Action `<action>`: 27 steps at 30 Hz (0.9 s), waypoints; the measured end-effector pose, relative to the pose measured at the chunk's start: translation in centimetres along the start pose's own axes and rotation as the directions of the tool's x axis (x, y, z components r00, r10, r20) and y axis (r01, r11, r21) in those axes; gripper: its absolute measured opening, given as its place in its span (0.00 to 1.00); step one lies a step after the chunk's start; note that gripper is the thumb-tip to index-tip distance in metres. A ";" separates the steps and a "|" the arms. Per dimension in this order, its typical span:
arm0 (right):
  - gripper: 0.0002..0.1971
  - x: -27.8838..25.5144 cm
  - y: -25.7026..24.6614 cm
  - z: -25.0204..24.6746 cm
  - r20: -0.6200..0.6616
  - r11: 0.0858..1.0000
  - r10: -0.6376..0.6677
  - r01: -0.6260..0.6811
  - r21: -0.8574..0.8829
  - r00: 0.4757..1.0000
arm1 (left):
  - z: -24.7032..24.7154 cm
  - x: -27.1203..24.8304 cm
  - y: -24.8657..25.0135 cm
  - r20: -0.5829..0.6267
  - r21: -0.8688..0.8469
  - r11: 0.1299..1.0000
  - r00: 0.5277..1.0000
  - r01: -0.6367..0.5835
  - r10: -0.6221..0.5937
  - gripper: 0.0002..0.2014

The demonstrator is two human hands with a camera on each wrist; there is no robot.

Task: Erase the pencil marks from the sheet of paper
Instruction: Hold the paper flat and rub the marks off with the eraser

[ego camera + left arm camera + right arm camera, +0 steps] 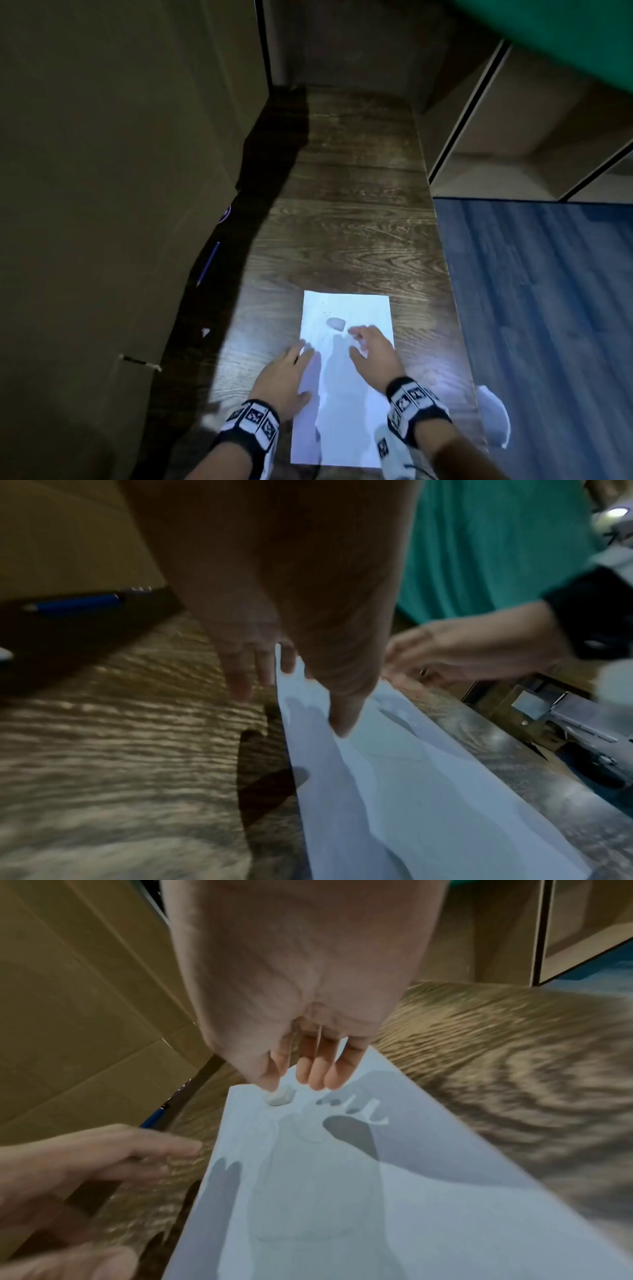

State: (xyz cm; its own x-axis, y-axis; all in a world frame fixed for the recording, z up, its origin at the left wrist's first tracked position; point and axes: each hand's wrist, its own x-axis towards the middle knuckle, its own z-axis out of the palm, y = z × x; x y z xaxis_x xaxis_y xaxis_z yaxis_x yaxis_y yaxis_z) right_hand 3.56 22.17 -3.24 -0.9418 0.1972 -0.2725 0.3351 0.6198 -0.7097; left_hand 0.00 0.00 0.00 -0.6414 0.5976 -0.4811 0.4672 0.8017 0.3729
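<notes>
Your right hand point(301, 988) hangs relaxed, fingers loose and holding nothing, the eraser point(279, 1097) lying on the paper point(359, 1191) just under your thumb tip. Your left hand point(284, 377) lies flat along the sheet's left edge. Faint pencil outlines remain nearer you than your fingertips, so I'd judge erasing unfinished.

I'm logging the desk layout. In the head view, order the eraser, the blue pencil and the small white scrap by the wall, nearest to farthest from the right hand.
1. Eraser, on the paper at the right hand's fingertips.
2. White scrap, left, by the wall.
3. Blue pencil, farther left and back.
</notes>
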 end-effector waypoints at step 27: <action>0.05 6.1 -0.2 2.7 0.063 0.989 -0.139 0.141 -0.037 0.988 | -0.1 10.5 -5.3 0.007 0.029 0.999 1.000 -0.017 0.016 0.57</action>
State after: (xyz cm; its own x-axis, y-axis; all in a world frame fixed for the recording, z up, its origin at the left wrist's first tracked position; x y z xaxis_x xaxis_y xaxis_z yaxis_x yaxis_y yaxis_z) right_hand -2.19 21.25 -6.55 -0.9754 0.0609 -0.2119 0.1974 0.6691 -0.7165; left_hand -9.29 2.08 -6.95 -0.6295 0.6108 -0.4803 0.4955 0.7917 0.3574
